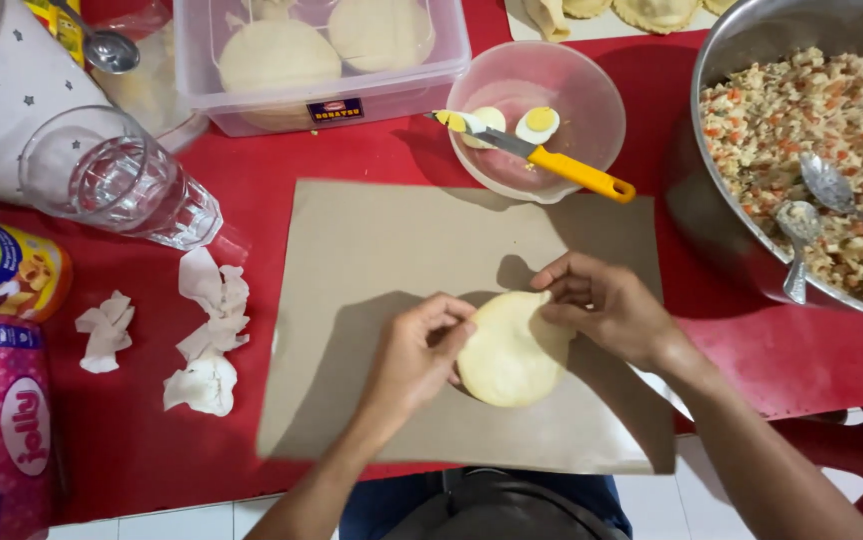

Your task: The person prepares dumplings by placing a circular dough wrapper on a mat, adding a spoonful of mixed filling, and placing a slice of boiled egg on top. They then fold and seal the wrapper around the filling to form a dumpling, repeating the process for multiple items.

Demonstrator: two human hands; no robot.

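Note:
A pale round disc of dough (510, 352) lies on a sheet of brown paper (372, 250) spread over the red table. My left hand (414, 355) pinches the disc's left edge with its fingertips. My right hand (607, 305) pinches the upper right edge. Both hands hold the dough flat just above or on the paper; I cannot tell which.
A clear bowl (592, 110) holds halved boiled eggs and a yellow-handled knife (577, 172). A big metal bowl (722, 200) of chopped filling with two spoons sits right. A plastic box (252, 110) of dough, a glass (117, 180), crumpled paper scraps (207, 330) and packets (2, 270) lie left.

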